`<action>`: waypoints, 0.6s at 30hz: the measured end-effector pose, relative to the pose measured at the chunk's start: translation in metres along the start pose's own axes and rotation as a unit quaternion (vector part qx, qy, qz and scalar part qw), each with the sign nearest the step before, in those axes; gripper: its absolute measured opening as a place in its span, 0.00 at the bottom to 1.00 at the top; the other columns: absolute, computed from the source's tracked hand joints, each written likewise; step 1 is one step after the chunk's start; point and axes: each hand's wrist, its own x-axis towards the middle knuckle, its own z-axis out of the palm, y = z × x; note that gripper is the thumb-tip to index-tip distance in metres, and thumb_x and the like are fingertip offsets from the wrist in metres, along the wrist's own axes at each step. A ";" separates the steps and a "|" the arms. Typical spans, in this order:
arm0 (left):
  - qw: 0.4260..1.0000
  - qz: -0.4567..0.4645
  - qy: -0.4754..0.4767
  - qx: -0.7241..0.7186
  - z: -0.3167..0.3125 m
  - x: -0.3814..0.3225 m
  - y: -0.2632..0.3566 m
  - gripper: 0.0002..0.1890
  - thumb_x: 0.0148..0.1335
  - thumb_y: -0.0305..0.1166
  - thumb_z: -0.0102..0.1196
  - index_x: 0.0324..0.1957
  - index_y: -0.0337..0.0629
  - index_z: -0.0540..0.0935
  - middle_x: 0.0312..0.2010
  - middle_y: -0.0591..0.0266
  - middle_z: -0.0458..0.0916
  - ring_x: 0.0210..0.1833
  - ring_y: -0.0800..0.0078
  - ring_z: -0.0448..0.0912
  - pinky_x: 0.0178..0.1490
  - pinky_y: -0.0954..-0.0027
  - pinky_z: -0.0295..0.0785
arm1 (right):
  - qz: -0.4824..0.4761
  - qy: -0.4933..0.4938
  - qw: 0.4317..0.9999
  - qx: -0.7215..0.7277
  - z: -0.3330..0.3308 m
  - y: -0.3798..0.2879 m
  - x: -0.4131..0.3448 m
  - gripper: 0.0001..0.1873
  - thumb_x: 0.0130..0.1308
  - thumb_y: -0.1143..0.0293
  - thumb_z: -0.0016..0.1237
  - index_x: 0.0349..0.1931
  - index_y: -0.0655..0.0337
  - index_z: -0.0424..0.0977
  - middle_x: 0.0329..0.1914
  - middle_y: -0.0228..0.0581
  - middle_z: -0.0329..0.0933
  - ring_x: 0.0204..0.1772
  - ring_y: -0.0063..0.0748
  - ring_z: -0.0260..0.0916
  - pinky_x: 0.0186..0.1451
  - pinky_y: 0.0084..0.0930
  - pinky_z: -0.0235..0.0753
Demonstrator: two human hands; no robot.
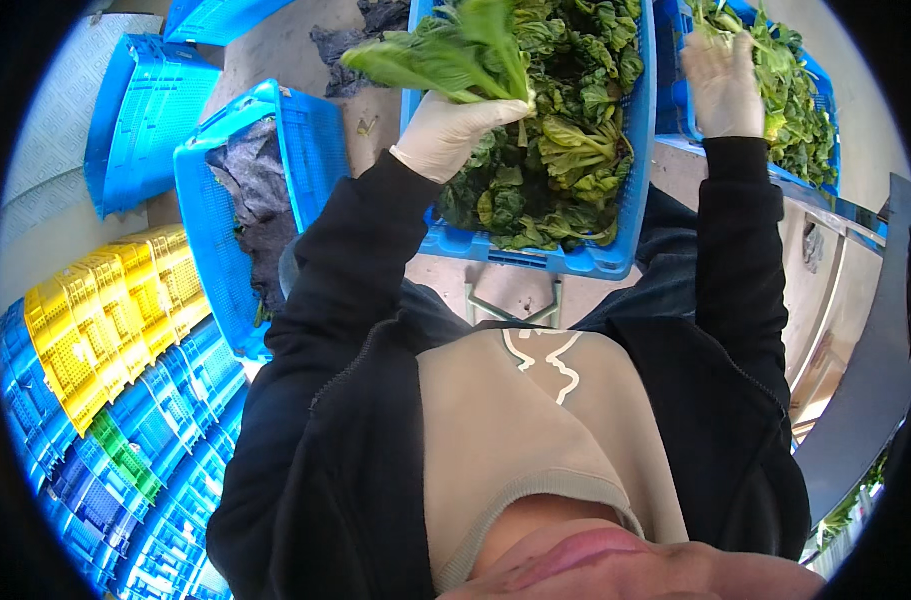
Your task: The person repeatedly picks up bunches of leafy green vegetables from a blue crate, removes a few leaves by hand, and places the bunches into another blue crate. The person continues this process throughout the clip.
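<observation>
My left hand (455,135), in a pale glove, grips a leafy green vegetable (455,64) near its pale root end, leaves towards the upper left. It is above a blue plastic crate (530,259) that holds dark green leafy vegetables (575,150). Over at the upper right, my right hand (725,82), gloved too, is raised with its fingers extended, beside a second blue crate (825,120) full of leaves and stalks (789,105). Its fingertips overlap some of those pale stalks, and whether they touch them cannot be told. Nothing shows in its palm.
At left a blue crate (200,217) holds dark crumpled sheeting (253,180). Yellow crates (117,307) and blue crates (185,375) are stacked at lower left. A folding stand's metal legs (511,307) show below the middle crate. More dark sheeting (343,56) lies on the floor.
</observation>
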 end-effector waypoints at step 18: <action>0.988 0.022 0.098 0.115 0.016 0.002 -0.021 0.40 0.52 0.29 0.75 0.58 0.33 0.58 0.54 0.50 0.75 0.57 0.65 0.78 0.57 0.67 0.78 | 0.084 -0.141 0.954 -0.253 0.093 0.080 -0.079 0.12 0.68 0.67 0.59 0.42 0.63 0.73 0.34 0.31 0.79 0.39 0.18 0.75 0.41 0.18 0.75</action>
